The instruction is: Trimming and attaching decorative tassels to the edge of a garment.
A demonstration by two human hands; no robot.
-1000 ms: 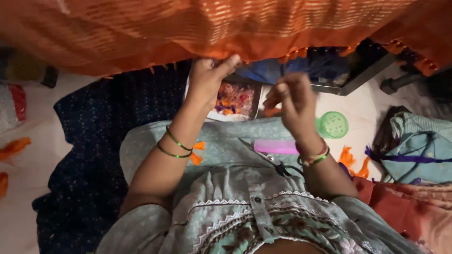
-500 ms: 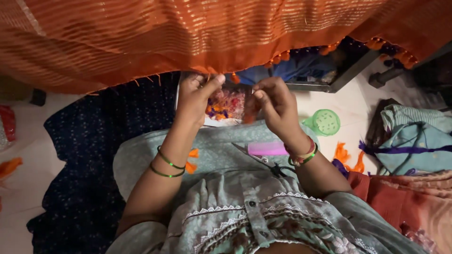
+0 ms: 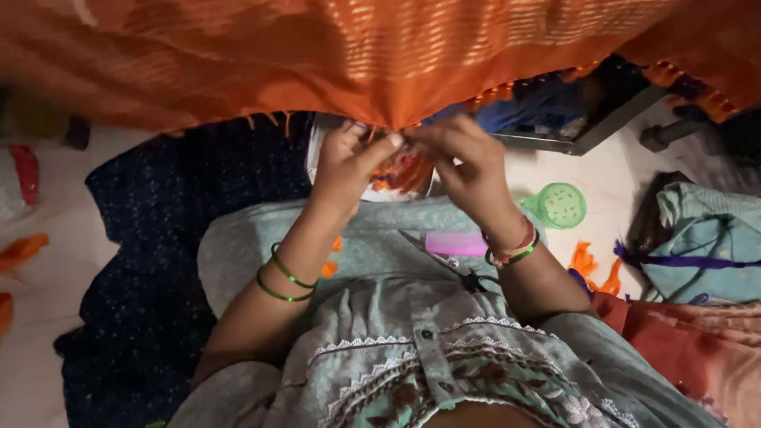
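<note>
Since a second ago: both hands drawn together at orange cloth's fringed hem [image 3: 388, 119] | left hand [image 3: 349, 162] and right hand [image 3: 468, 158] each in narrow grip, pinching fringe, probably a thread | hem hangs far-centre over clear tub [image 3: 372, 190] | scissors [image 3: 452, 265], pink comb [image 3: 456, 243] on lap.

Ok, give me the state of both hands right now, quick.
Left hand: closed, pinching the lower edge of the orange fabric.
Right hand: closed, fingertips pinching the same edge beside the left.
</note>
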